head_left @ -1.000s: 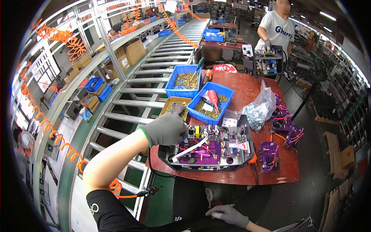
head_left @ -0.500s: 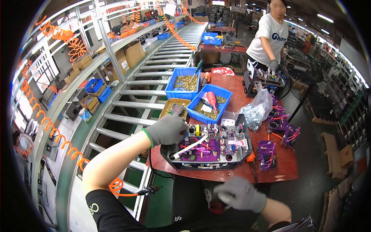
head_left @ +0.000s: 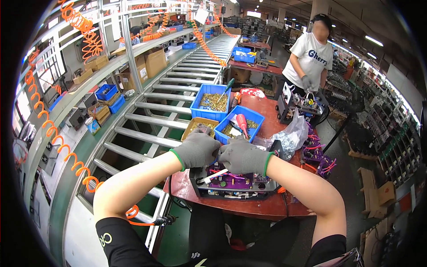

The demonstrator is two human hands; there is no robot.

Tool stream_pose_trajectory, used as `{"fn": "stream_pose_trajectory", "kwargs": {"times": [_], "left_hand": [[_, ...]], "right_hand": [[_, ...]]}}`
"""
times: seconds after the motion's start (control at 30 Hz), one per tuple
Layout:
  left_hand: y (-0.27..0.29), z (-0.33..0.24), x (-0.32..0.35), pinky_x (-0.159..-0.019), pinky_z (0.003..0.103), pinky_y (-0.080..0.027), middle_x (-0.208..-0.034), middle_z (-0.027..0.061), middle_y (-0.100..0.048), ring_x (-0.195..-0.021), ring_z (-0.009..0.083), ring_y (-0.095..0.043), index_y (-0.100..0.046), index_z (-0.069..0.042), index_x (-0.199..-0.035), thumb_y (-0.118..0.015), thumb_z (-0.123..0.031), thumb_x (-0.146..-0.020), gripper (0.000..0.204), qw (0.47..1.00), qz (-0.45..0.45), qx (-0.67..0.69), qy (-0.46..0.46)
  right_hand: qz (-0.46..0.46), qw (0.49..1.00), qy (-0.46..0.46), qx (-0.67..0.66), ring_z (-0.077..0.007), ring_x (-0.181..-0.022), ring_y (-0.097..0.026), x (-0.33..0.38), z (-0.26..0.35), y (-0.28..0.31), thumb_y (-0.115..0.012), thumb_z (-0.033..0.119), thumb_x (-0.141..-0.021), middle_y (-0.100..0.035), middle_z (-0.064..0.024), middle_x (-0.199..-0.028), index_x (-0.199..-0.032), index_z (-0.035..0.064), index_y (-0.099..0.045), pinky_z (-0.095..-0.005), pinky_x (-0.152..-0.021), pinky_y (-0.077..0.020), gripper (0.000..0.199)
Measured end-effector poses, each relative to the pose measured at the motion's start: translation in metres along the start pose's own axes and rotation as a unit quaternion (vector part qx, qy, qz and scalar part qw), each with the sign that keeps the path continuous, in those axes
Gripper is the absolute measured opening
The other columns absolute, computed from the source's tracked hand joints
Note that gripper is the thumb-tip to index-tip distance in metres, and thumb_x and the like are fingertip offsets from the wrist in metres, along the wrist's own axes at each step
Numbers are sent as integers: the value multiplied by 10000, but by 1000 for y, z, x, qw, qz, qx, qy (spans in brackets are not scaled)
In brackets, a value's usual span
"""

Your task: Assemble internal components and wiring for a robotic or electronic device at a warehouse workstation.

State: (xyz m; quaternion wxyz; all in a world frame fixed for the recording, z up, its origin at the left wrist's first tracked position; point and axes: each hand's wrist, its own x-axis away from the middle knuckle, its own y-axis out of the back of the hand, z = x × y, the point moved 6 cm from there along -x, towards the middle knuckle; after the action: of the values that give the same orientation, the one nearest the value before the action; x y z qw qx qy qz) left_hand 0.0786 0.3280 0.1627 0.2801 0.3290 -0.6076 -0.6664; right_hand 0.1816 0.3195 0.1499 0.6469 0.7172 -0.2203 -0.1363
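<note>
My gloved left hand [head_left: 198,149] and gloved right hand [head_left: 243,155] come together over the far left part of an open black device chassis [head_left: 209,193]. Both hands have curled fingers; whatever they pinch, if anything, is hidden. Inside the chassis lies a purple circuit board [head_left: 229,181], with a thick white cable [head_left: 212,177] across it. Just beyond my left hand stands a small cardboard tray [head_left: 187,130] of brass-coloured screws. A blue bin [head_left: 260,120] beyond my right hand holds similar small parts and a red-handled screwdriver [head_left: 242,123].
Another blue bin [head_left: 193,108] of screws holds a green-handled screwdriver [head_left: 229,84]. A clear bag [head_left: 291,133] of metal parts and several purple boards [head_left: 315,155] lie right on the red table [head_left: 271,107]. Rollers [head_left: 151,124] run along the left. A co-worker [head_left: 311,58] handles another chassis [head_left: 302,107].
My right hand has risen from below the table's near edge to the chassis, beside my left. The left stays above the chassis's left side. The co-worker's hand has drawn back slightly.
</note>
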Motion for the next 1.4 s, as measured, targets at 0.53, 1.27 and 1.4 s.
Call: {"fn": "stream_pose_trajectory", "kwargs": {"times": [0.53, 1.27, 1.4], "left_hand": [[-2, 6, 24, -872, 432, -460, -813, 124, -642, -818, 337, -630, -579, -74, -976, -579, -239, -908, 178, 983, 37, 115, -138], [-3, 2, 27, -798, 421, -433, -717, 106, -635, -779, 303, -643, -579, -91, -1006, -535, -273, -928, 203, 983, 1, 85, -165], [0, -1, 26, -783, 425, -427, -725, 94, -636, -789, 294, -641, -574, -94, -1028, -531, -268, -932, 203, 982, 6, 81, -172]], "right_hand": [[-12, 1000, 6, 0, -258, -1021, -586, 1, 3, -5, -539, 227, -880, -645, -27, -1062, -1029, 161, -720, -479, -944, -419, 243], [-16, 999, 41, 31, -207, -1016, -607, 1, 5, -2, -531, 255, -894, -636, -35, -992, -963, 135, -710, -430, -858, -456, 226], [-30, 998, 51, 29, -221, -988, -607, 0, 5, -2, -538, 244, -887, -642, -36, -1008, -903, 135, -716, -438, -843, -459, 209]]}}
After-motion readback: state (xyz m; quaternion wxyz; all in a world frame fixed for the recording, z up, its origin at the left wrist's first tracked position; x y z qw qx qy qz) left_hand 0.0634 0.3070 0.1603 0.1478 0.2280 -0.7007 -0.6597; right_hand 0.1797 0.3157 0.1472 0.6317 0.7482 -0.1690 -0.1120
